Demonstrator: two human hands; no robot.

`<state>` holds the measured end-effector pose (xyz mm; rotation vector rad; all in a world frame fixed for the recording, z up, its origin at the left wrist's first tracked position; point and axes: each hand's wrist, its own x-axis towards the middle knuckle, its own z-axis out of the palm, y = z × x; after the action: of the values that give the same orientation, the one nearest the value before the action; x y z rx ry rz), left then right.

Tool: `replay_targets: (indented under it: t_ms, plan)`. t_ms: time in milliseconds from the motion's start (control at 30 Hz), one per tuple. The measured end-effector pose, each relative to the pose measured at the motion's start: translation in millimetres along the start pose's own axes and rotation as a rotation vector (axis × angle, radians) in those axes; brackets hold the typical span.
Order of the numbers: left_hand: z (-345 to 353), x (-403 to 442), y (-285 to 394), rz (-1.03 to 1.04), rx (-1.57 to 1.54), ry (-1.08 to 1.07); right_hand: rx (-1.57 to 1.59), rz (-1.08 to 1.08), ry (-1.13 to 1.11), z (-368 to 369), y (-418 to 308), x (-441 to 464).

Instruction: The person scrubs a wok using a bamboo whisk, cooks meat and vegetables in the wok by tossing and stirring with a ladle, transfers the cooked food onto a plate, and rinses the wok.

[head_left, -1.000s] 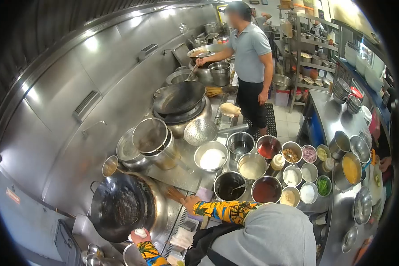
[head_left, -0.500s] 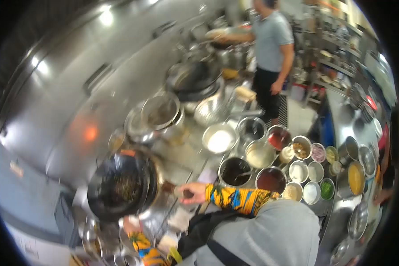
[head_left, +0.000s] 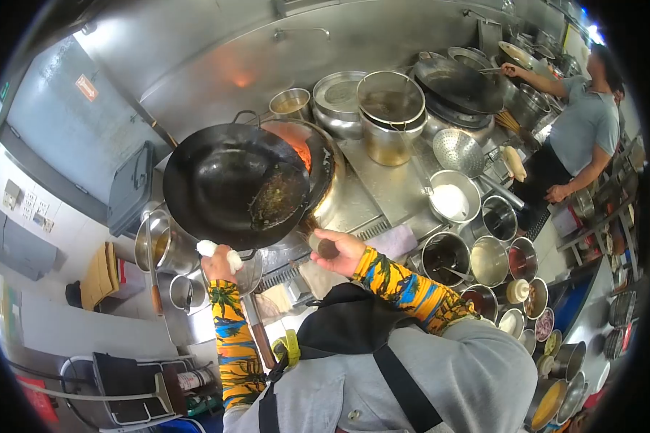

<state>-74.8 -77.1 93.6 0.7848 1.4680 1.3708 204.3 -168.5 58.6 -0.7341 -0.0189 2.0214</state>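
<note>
My left hand (head_left: 220, 264) is closed on a folded white cloth (head_left: 206, 248) at the near rim of a large black wok (head_left: 224, 169). The wok is tilted and shifted left on the round burner (head_left: 328, 173), with orange flame showing at its right side. Dark wet residue (head_left: 278, 198) lies in the wok's right part. Just right of the wok, my right hand (head_left: 345, 252) is curled round a brush, whose round brown end (head_left: 327, 249) shows; its bristles are hard to make out.
Beyond the burner stand a strainer over a pot (head_left: 391, 108) and a second wok (head_left: 458, 85). Pots of sauces and ingredients line the right. A person (head_left: 585, 123) stands at the far right. A metal pot (head_left: 167, 245) and a ladle (head_left: 152, 267) are at left.
The view has swung left. The wok has tilted and moved left off the burner, uncovering flame. My right hand has turned, and the brush's bristles no longer show clearly.
</note>
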Motion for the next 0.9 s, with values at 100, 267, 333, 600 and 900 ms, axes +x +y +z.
replay_targets:
  t_ms: [100,267,333,600,900]
  plan:
    - [-4,0,-3,0.079,0.053,0.008,0.02,0.024,0.007,11,5,9]
    - [4,-7,-2,0.21,0.113,-0.009,0.046,0.0,0.05,22,7,19]
    - [5,-8,2,0.208,0.13,-0.024,0.057,-0.043,0.074,29,6,19]
    - [13,-19,-5,0.409,0.307,0.02,0.08,-0.103,0.13,35,9,48]
    - [24,-77,-29,0.525,0.566,0.183,-0.044,-0.073,0.224,27,19,67]
